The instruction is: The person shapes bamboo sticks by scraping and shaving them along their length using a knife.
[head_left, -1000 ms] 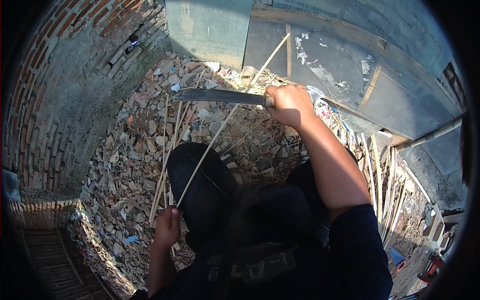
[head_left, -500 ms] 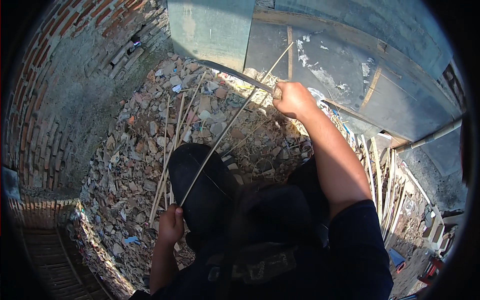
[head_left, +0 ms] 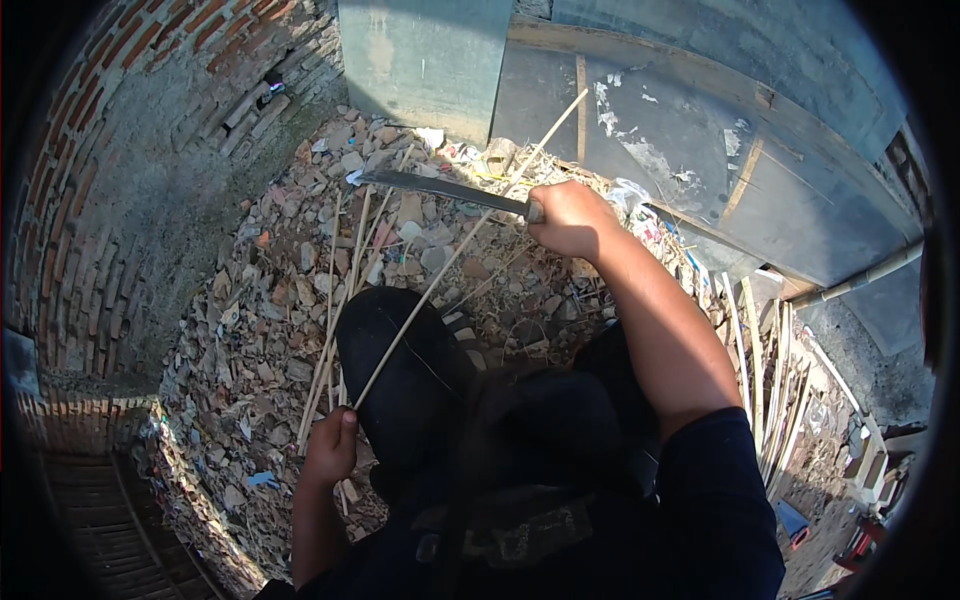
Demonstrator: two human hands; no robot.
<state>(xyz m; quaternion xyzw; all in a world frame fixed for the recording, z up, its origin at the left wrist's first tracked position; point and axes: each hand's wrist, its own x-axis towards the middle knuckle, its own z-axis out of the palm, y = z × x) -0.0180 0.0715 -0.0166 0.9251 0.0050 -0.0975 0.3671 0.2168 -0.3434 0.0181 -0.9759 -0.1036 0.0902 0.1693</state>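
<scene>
L hand [head_left: 331, 445] grips long, thin, pale wood-like strip [head_left: 470, 240]; R hand [head_left: 575, 218] grips dark metal machete [head_left: 440, 187] across it. Best w/ shallow angle, lt. pressure.

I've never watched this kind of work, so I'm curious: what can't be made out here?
In the head view:
Part of the stick, hidden by the left hand.
Most of the handle of the knife, covered by the right hand.
Whether the knife touches the stick; the view from above hides any gap.
What the red thing at lower right is; too small.
</scene>
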